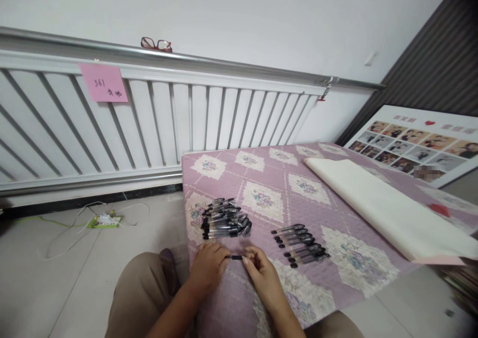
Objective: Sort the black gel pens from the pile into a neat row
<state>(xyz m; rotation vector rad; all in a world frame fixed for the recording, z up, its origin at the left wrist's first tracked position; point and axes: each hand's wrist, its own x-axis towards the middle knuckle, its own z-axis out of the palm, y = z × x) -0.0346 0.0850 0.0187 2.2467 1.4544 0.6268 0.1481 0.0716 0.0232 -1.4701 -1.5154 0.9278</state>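
In the head view, a dark pen (237, 258) is held level between the two hands, low over the patterned cloth (231, 303). Its left end is covered by the closed fingers of the left hand (211, 264), and its right end is pinched between the thumb and forefinger of the right hand (262, 269). Whether the pen is whole or in two parts cannot be told, as much of it is hidden. Just beyond the grip, a heap of pens (224, 222) is spread; to the right of it, a looser row of pens (301, 247) is laid. For good handling, both pinches are probably best aligned along the shaft, with light, even pressure, and the knuckles of the left hand should be held clear of the heap.
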